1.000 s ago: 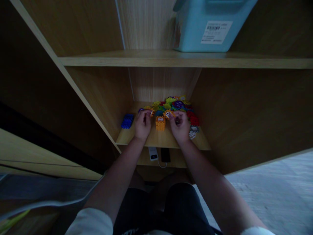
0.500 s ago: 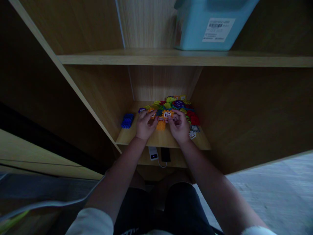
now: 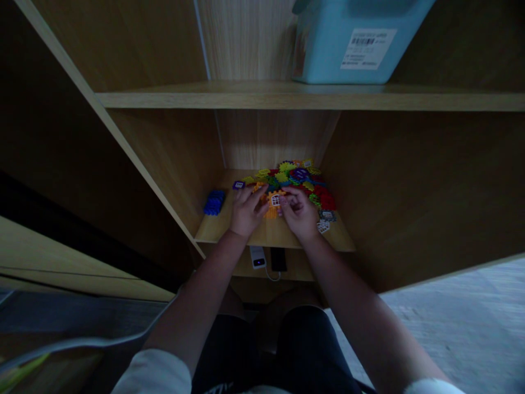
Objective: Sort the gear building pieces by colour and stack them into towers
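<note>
Head view: dark shorts (image 3: 311, 350) are seen nearest, with both bare forearms stretched out above them. On the lower shelf (image 3: 238, 266), a white device (image 3: 257, 256) with a small lit display is laid beside a black device (image 3: 278, 259), and a thin white cable (image 3: 272, 278) is looped in front of them. Above, on the middle shelf (image 3: 270, 235), the two hands are held near each other, a narrow gap left between them. An orange window piece (image 3: 275, 200) is pinched by thumb and fingers of the right hand (image 3: 301, 214); it is flat, its edges are notched, and a white arched lattice is set in its middle. It is held tilted, face to the camera, over an orange stack (image 3: 270, 214) of like notched tiles. The left hand (image 3: 245, 212) is curled at the stack's left, its fingertips over a second orange piece (image 3: 259, 187); whether that is gripped cannot be told. A blue stack (image 3: 214, 202) is placed well to the left. Farther back, a mixed heap (image 3: 283, 178) of yellow, green, red and purple pieces is spread. Higher up, a light-blue bin (image 3: 344, 54) is stood on the upper shelf (image 3: 246, 101).
</note>
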